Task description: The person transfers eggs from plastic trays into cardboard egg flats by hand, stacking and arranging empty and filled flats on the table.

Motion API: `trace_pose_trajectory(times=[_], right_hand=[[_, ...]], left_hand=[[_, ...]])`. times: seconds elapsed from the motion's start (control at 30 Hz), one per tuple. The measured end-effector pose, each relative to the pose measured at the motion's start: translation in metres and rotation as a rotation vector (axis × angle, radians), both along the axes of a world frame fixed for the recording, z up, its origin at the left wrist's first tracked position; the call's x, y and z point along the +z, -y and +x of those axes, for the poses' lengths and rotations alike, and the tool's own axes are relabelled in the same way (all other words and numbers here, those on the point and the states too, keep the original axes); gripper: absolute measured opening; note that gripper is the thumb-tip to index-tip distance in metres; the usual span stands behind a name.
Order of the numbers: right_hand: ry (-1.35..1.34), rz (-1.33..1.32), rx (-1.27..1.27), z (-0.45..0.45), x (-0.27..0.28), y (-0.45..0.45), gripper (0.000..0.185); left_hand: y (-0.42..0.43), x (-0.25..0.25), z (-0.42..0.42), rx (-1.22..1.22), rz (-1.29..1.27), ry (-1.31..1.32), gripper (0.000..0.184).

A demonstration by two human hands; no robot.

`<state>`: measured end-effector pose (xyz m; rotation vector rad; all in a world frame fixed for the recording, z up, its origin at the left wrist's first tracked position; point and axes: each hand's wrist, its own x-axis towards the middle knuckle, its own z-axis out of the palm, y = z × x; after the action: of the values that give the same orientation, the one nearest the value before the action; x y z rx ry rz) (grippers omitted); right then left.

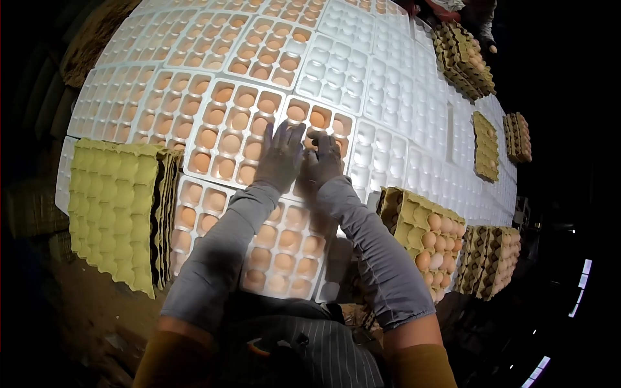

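Observation:
Both my hands wear thin dark gloves over a white foam egg tray (328, 111) with brown eggs in its cups. My left hand (281, 157) reaches over the tray's left side, its fingers stretched out and slightly apart. Close beside it, my right hand (325, 157) has bent fingers curled around a brown egg (310, 143), partly hidden by them. Just beyond the fingertips sit an egg (295, 113) and another egg (317, 119) in the far row. My hands and forearms cover the tray's middle and near cups.
Egg-filled foam trays (234, 129) spread left and ahead; foam trays without eggs (334, 72) lie right. A pulp tray stack (113, 207) leans at left. Pulp trays with eggs (436, 242) stand at right, more pulp trays (462, 61) farther back. Another person (486, 26) is at the far edge.

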<state>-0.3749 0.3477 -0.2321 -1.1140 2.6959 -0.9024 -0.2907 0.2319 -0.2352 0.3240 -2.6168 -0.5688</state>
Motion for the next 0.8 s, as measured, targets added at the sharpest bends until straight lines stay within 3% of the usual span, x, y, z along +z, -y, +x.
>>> trace_pose_trajectory(times=[0.07,0.1,0.17,0.27,0.33,0.4,0.43,0.47,0.5,0.6,0.7,0.8], right_hand=[[0.407,-0.336,-0.103,0.002,0.039,-0.016,0.03],[0.594,-0.371,-0.103,0.003,0.06,-0.032,0.031],[0.793,-0.411,-0.02,0.028,0.129,-0.07,0.028],[0.522,-0.222,0.282,0.067,0.162,-0.145,0.025],[0.511,-0.19,0.315,0.093,0.183,-0.185,0.021],[0.449,-0.128,0.39,0.102,0.18,-0.22,0.025],[0.396,-0.076,0.422,0.101,0.181,-0.237,0.023],[0.343,-0.028,0.457,0.098,0.182,-0.252,0.021],[0.34,-0.04,0.456,0.093,0.186,-0.266,0.021],[0.058,-0.207,0.305,0.057,0.205,-0.314,0.015],[-0.031,-0.184,0.015,0.005,0.205,-0.364,0.016],[-0.262,-0.057,0.052,-0.057,0.18,-0.38,0.032]], left_hand=[[0.002,0.001,0.001,0.011,0.036,-0.047,0.047],[0.002,0.003,-0.001,0.033,0.208,-0.049,0.044],[0.002,-0.001,-0.001,0.065,0.215,-0.151,0.039],[-0.003,-0.001,-0.008,0.112,0.172,-0.233,0.033],[-0.041,0.053,-0.01,-0.014,0.56,-0.237,0.031],[-0.099,0.106,-0.021,-0.254,0.377,-0.356,0.026],[-0.125,0.12,-0.025,-0.401,0.471,-0.225,0.027],[-0.154,0.13,-0.032,-0.519,0.311,-0.228,0.028],[-0.181,0.138,-0.038,-0.589,0.334,-0.123,0.028],[-0.243,0.143,-0.065,-0.658,0.08,-0.091,0.031],[-0.265,0.14,-0.084,-0.659,-0.015,0.002,0.033],[-0.276,0.149,-0.088,-0.611,-0.051,0.097,0.034]])
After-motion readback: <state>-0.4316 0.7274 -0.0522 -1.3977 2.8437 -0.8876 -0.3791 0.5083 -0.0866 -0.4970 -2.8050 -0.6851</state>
